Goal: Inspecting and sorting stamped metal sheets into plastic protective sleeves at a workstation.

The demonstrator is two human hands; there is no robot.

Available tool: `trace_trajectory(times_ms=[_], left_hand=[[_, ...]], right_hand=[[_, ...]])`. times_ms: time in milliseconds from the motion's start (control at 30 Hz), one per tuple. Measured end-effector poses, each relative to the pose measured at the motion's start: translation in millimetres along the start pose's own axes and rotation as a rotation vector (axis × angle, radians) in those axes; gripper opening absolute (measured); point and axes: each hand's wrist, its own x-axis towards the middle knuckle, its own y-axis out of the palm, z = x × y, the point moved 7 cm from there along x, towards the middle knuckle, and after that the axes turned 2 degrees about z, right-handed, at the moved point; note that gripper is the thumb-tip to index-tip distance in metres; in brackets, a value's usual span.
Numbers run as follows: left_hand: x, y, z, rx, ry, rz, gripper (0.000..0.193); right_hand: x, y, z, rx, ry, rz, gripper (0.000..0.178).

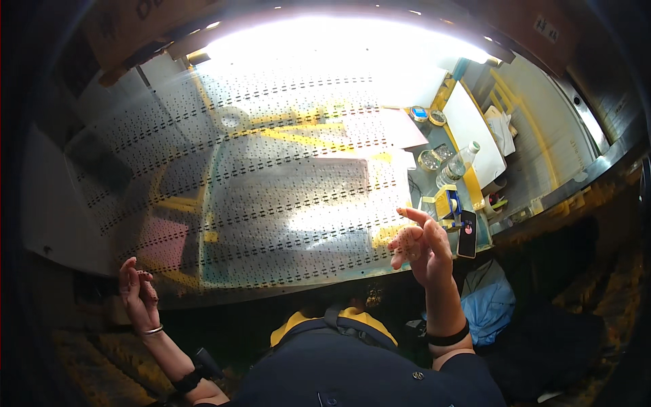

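Observation:
A large clear film sheet point(285, 197), printed with rows of small black marks, spreads over the workbench and reaches past its left side. My left hand point(140, 295) is closed on the sheet's near left edge, with black marks showing across its fingertips. At the near right edge, my right hand point(427, 247) grips the same sheet: one finger lies stretched over it, and the others show through the film from beneath. Under the film, yellow strips and a pink sheet point(165, 242) can be made out.
On the bench's right side stand a clear bottle point(458, 165), a tape dispenser point(447, 203), small round containers point(428, 160) and a phone point(467, 234). A bright lamp point(346, 41) spans the back. Below right hangs a blue plastic bag point(488, 305).

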Motion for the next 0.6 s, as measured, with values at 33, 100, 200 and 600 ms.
trace_trajectory(times_ms=[33, 100, 200, 600], left_hand=[[0, 0, -2, -0.008, 0.006, 0.005, 0.023], [-1, 2, -5, -0.016, 0.003, 0.022, 0.023], [-1, 8, -7, -0.023, -0.009, 0.040, 0.022], [-4, 15, -14, 0.030, -0.050, -0.017, 0.022]], right_hand=[[1, 1, 1, 0.000, -0.001, 0.006, 0.054], [1, 0, 2, -0.011, -0.005, 0.009, 0.053], [1, -1, 0, 0.018, -0.007, -0.033, 0.050], [3, 0, 1, 0.063, -0.013, -0.052, 0.043]])
